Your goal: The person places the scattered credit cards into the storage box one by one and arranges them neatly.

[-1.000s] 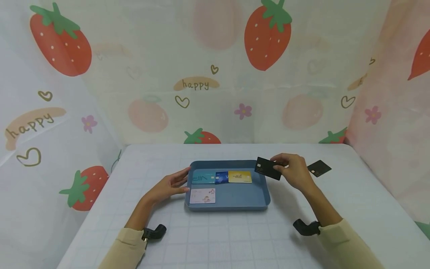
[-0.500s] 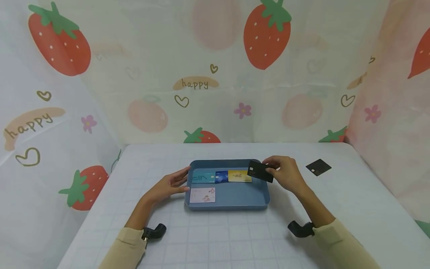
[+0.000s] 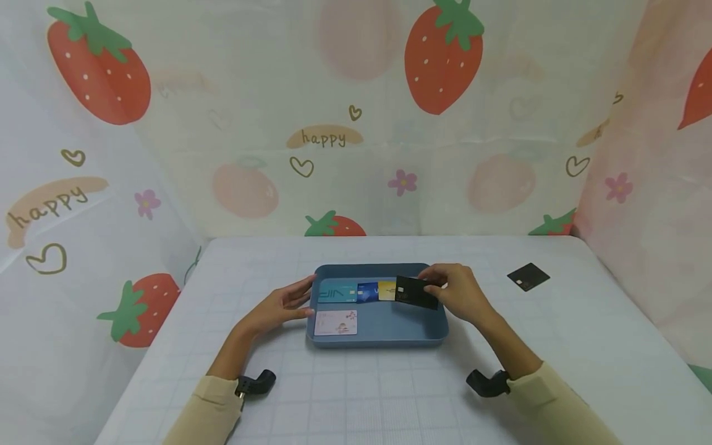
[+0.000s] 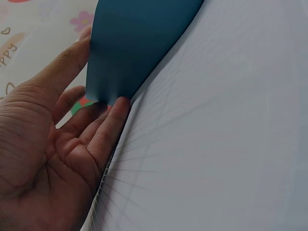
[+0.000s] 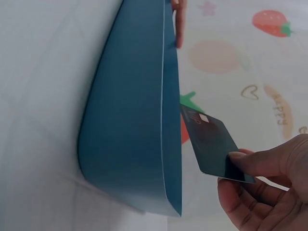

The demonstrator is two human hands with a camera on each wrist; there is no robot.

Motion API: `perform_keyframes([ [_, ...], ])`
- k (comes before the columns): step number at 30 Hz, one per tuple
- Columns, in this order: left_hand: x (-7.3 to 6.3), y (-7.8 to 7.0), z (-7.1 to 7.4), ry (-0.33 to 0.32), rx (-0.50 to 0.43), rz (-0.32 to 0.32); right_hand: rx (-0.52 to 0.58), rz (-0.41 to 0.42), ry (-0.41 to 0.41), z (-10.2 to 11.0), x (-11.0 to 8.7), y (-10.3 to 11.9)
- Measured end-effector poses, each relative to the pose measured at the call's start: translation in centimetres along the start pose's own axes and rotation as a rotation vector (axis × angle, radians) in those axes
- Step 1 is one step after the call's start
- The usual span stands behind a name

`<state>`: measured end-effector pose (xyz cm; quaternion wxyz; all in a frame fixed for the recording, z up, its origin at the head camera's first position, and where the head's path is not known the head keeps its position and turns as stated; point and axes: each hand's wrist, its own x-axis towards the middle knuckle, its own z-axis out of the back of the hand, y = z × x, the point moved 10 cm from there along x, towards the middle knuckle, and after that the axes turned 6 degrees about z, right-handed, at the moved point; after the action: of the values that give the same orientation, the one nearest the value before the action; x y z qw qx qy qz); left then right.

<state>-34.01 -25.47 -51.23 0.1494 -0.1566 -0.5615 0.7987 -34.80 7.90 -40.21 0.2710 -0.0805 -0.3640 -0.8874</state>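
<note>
My right hand (image 3: 457,290) pinches a black bank card (image 3: 413,292) between thumb and fingers, near the card's right end. The card is held over the right part of a blue tray (image 3: 389,343) and covers part of a yellow card (image 3: 386,291). In the right wrist view the black card (image 5: 211,144) is tilted, its chip showing, beside the tray's rim. My left hand (image 3: 280,307) touches the tray's left side with fingers spread; in the left wrist view fingertips rest against the tray's outer wall (image 4: 130,48).
Lying in the tray are a teal card (image 3: 336,293), a dark blue card (image 3: 367,293) and a pale pink card (image 3: 335,322). Another black card (image 3: 528,277) lies on the white table (image 3: 356,402), to the right. A strawberry-print curtain (image 3: 250,93) hangs behind.
My right hand has moved left and slightly down, carrying the black card from the tray's right rim to over the yellow card. The left hand and the tray have stayed in place.
</note>
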Motion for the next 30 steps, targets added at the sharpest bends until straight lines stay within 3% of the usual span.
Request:
perform_keyframes([
  [30,0.1,-0.1,-0.1,0.016,-0.012,-0.007,0.11,0.015,0.126,-4.9,1.1,1.7],
])
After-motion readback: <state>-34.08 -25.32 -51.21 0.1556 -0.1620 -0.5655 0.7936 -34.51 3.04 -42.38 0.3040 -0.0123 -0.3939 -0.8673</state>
